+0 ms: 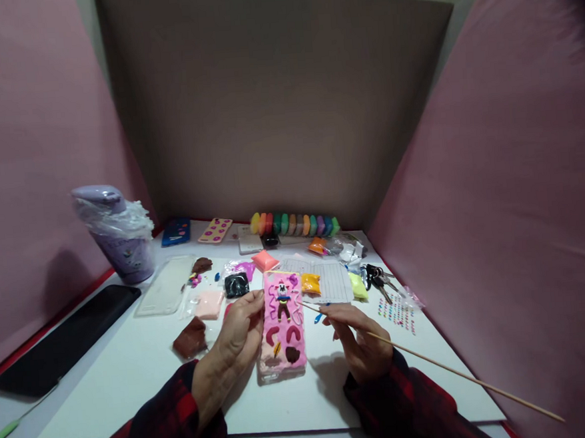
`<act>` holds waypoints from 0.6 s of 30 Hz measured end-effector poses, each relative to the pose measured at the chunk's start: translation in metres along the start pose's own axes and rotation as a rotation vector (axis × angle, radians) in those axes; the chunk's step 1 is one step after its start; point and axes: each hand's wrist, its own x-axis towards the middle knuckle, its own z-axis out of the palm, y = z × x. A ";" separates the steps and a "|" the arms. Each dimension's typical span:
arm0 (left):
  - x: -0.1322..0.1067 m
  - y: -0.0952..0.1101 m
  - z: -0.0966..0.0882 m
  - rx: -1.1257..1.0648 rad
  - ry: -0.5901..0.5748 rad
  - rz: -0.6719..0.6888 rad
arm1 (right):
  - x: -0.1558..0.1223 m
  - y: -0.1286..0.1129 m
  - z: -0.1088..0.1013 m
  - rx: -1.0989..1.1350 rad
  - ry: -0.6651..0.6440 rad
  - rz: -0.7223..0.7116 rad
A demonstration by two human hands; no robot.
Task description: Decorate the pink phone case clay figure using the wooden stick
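My left hand (235, 336) grips the left edge of a phone case (285, 343) and tilts it up off the white board. Pink clay covers the case, with a small clay figure in the middle, squiggles on both sides, two dark red curved pieces and a brown lump near the bottom. My right hand (361, 337) is closed on a long thin wooden skewer (463, 372). The skewer's tip points at the case's right edge, close to the squiggle; whether it touches I cannot tell. Just beyond the case lies an orange clay packet (311, 284).
Clay packets in black (237, 285), peach (210, 305) and brown (189, 338) lie to the left, near a clear case (163, 288). Keys (379, 279) and a gem sticker sheet (398, 315) are at right. A purple tumbler (124, 251) and a black tray-like object (70, 338) stand far left.
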 end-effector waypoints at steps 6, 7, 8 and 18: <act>-0.007 0.000 0.001 -0.004 0.000 0.002 | 0.002 0.000 0.001 0.006 -0.011 -0.021; -0.011 0.001 0.002 -0.009 -0.003 0.005 | 0.003 0.000 0.001 0.005 -0.011 -0.023; -0.016 0.001 0.002 -0.015 -0.006 0.008 | 0.003 0.000 0.001 0.005 -0.012 -0.023; -0.031 0.003 0.001 -0.040 -0.025 0.027 | 0.002 0.002 0.001 0.012 -0.011 -0.002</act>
